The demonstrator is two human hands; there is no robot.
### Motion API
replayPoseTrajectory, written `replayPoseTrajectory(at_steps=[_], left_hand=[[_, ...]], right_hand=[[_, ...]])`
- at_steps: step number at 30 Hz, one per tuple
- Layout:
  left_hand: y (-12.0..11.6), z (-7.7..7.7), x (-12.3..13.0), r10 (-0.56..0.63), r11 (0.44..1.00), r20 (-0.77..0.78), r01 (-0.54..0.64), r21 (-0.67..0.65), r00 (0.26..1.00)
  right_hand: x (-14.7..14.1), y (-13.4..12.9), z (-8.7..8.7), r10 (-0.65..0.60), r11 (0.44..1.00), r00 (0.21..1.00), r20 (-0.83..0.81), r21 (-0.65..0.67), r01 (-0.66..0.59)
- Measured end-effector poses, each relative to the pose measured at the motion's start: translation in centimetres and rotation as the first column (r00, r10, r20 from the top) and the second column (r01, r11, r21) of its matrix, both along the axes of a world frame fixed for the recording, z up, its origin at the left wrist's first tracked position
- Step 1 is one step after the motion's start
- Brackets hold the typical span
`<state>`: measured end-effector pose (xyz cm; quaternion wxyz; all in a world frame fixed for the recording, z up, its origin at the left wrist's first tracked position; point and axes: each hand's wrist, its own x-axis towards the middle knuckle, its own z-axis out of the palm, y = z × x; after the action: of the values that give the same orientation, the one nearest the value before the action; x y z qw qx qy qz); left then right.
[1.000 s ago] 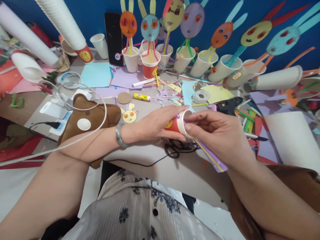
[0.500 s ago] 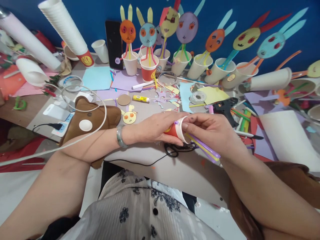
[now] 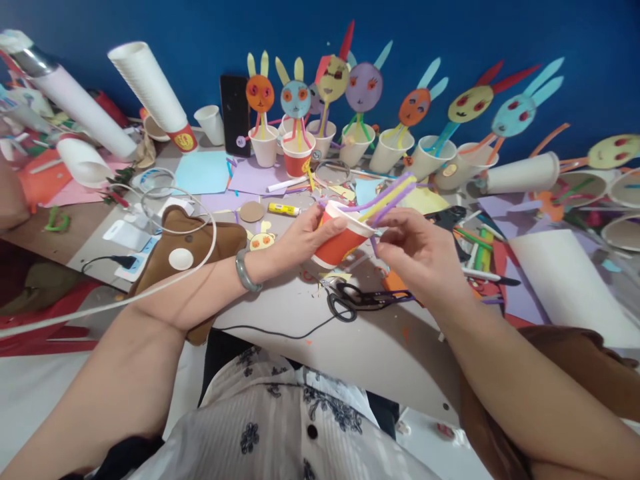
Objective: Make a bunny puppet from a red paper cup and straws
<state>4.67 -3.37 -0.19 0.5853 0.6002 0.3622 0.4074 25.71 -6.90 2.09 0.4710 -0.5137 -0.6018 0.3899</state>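
My left hand (image 3: 313,233) is wrapped around a red paper cup (image 3: 337,248) with a white rim, tilted to the right. Purple and yellow pipe cleaners (image 3: 387,199) stick up out of its mouth. At the cup's right side, the fingers of my right hand (image 3: 405,247) pinch a short purple strip (image 3: 374,244) that hangs by the rim. Below the cup lie black-handled scissors (image 3: 345,303). A yellow paper rabbit face (image 3: 261,241) rests just left of my left hand, partly covered by it.
Along the blue wall stand several cups with paper rabbit heads, a stack of white cups (image 3: 150,87) and a black phone (image 3: 235,113). A brown cloth pouch (image 3: 185,233) with a white cable lies left. Markers (image 3: 483,247) and a white roll (image 3: 570,280) lie right.
The cup has been turned more upright, and its pipe cleaners now point up and right instead of down. My right hand has moved from inside the rim to its right outer side.
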Motion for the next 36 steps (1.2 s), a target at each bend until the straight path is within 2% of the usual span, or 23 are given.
replayPoseTrajectory(at_steps=[3, 7, 13, 18, 22, 26, 28, 31, 33, 36], left_hand=[[-0.1, 0.0, 0.0, -0.057, 0.998, 0.02, 0.056, 0.04, 0.998], [0.4, -0.2, -0.2, 0.022, 0.994, -0.062, -0.015, 0.109, 0.998], [2.0, -0.4, -0.5, 0.144, 0.975, -0.075, -0.128, 0.18, 0.987], [2.4, 0.0, -0.8, 0.103, 0.976, -0.085, -0.084, 0.202, 0.991], [2.2, 0.6, -1.1, 0.088, 0.979, -0.123, -0.063, 0.194, 0.989], [1.8, 0.8, -1.1, 0.111, 0.979, -0.118, -0.088, 0.182, 0.987], [1.5, 0.8, -1.0, 0.109, 0.984, -0.111, -0.091, 0.152, 0.988], [1.3, 0.8, -0.8, 0.074, 0.997, -0.038, -0.072, 0.031, 0.997], [1.2, 0.7, -0.7, 0.063, 0.995, 0.06, -0.058, -0.082, 0.996], [1.4, 0.7, -0.4, 0.12, 0.969, 0.166, -0.079, -0.234, 0.979]], right_hand=[[-0.2, 0.0, -0.4, 0.025, 0.998, 0.998, 0.063, 0.053, -0.029], [-0.3, 0.4, -1.3, 0.043, 0.997, 0.996, 0.083, 0.064, -0.048], [-0.1, 0.9, -2.0, 0.068, 0.995, 0.995, 0.068, 0.062, -0.073], [-0.2, 1.0, -1.8, 0.148, 0.983, 0.976, 0.16, 0.08, -0.162], [-0.3, 1.0, -1.7, 0.138, 0.984, 0.966, 0.219, 0.078, -0.158], [-0.2, 0.9, -1.9, 0.072, 0.967, 0.939, 0.336, 0.209, -0.149], [-0.1, 0.7, -1.9, 0.012, 0.959, 0.928, 0.373, 0.26, -0.117], [0.0, 0.5, -1.7, -0.052, 0.948, 0.922, 0.383, 0.308, -0.075], [0.0, 0.4, -1.4, -0.056, 0.944, 0.925, 0.377, 0.323, -0.074], [0.1, 0.4, -1.1, -0.05, 0.95, 0.93, 0.364, 0.305, -0.068]])
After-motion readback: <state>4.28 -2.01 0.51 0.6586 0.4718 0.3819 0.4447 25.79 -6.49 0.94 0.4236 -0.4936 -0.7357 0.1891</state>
